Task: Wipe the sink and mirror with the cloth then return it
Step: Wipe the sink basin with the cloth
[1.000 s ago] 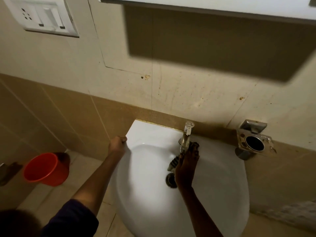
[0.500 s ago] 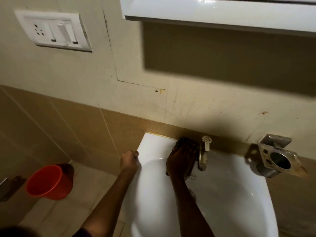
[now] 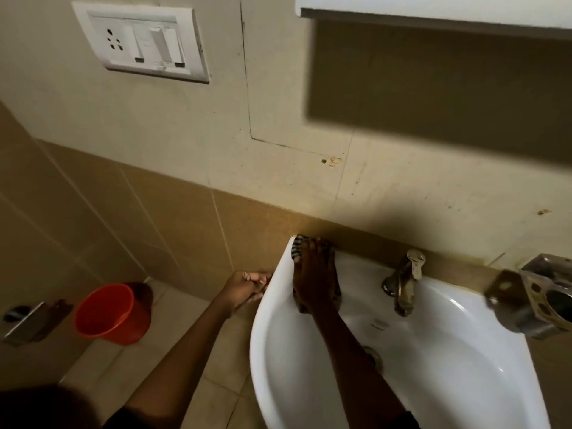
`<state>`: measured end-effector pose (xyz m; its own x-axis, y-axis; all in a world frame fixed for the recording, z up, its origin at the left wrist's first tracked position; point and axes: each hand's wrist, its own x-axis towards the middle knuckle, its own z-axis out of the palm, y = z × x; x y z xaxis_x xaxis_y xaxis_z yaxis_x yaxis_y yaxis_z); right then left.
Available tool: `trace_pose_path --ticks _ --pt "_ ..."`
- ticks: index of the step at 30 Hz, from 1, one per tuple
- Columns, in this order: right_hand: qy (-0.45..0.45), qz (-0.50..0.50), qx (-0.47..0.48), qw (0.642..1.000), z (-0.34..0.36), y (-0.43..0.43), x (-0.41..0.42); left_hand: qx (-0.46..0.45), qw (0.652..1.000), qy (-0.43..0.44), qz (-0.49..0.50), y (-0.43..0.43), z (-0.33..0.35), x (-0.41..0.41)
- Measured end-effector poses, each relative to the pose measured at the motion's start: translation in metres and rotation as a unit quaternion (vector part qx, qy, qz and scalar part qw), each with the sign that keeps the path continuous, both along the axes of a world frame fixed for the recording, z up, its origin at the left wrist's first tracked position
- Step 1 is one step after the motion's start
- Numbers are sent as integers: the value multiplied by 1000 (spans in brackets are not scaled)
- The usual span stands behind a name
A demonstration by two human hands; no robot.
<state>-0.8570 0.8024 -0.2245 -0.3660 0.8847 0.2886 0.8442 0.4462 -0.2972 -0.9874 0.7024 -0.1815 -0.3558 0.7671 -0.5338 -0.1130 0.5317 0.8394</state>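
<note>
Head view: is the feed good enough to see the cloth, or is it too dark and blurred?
Head view: dim, with a heavy shadow on the wall under the cabinet; wide-angle bending at the edges; the holder at right is motion-smeared. The cloth shows only as a striped patch under the right hand at the sink corner.

White sink (image 3: 266, 335), dark striped cloth (image 3: 297, 246), orange-red bucket (image 3: 113, 314), beige and brown wall tiles (image 3: 173, 218), white switch plate (image 3: 142, 41)

No readable text, labels or numbers anywhere.
</note>
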Motion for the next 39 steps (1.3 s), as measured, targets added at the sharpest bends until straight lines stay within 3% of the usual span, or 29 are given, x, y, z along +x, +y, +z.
trace_pose_path --ticks 4,7,10,14,17,21,28,31,39 --pt "27 4 -23 999 3 -6 -5 7 986 -82 146 -8 -13 -4" --pt "72 61 -31 995 9 -36 -16 27 969 -113 219 -10 -11 -7" --pt "59 124 -30 990 10 -92 -25 43 969 -92 227 -14 -1 -9" --pt "51 159 -70 983 5 -147 -20 27 967 -1 252 -21 8 -5" --pt "11 190 -77 979 6 -179 1 16 971 46 232 -24 15 11" --pt "-22 197 -188 962 22 -227 39 -10 976 160 146 -29 23 44" --pt "-146 160 -69 974 10 -268 123 12 953 301 22 -44 0 69" --pt "-156 147 -15 977 14 -278 157 18 943 332 -3 -48 -12 75" --pt "-176 135 -62 973 18 -274 241 42 894 446 -22 -54 -26 81"
